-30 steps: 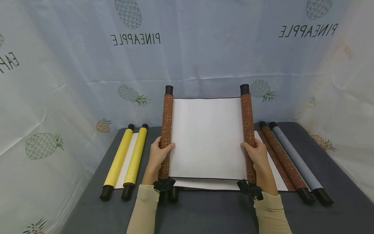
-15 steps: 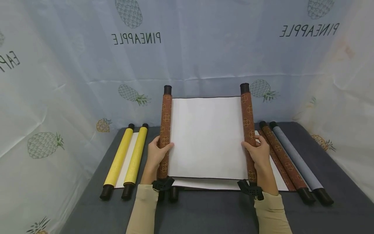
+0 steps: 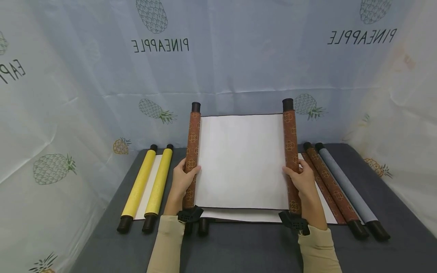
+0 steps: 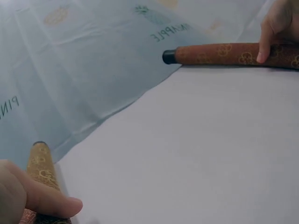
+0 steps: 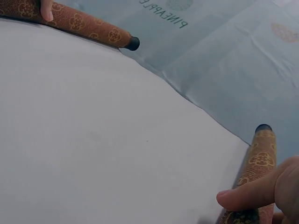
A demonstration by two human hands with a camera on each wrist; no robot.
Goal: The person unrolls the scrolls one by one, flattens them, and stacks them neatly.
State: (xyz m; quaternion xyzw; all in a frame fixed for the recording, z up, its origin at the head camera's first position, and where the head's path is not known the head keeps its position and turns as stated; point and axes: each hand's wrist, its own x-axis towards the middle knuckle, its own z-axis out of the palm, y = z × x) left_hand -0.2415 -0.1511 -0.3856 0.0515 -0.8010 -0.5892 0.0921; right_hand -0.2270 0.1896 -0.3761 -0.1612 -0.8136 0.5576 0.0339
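A scroll with brown, gold-patterned rolls and black end knobs is held up, its blank white sheet (image 3: 240,163) spread between the two rolls. My left hand (image 3: 182,180) grips the left roll (image 3: 193,132), thumb over the front at the sheet's edge. Around the right roll (image 3: 290,132) my right hand (image 3: 302,180) is wrapped, its thumb also in front. Both thumbs show close up in the wrist views, where the right roll (image 4: 210,54) and left roll (image 5: 79,25) lie across from them. Most fingers are hidden behind the rolls.
Beneath the raised scroll lies another white sheet (image 3: 242,215) on the dark grey table (image 3: 246,250). A yellow scroll (image 3: 158,182) rests at left. At right lie a brown roll (image 3: 332,185) and a grey-blue roll (image 3: 348,184). A pineapple-print curtain (image 3: 239,68) stands behind.
The two rolls have moved slightly farther apart, the left hand shifting a little left and the right hand a little right. Both grips stay the same.
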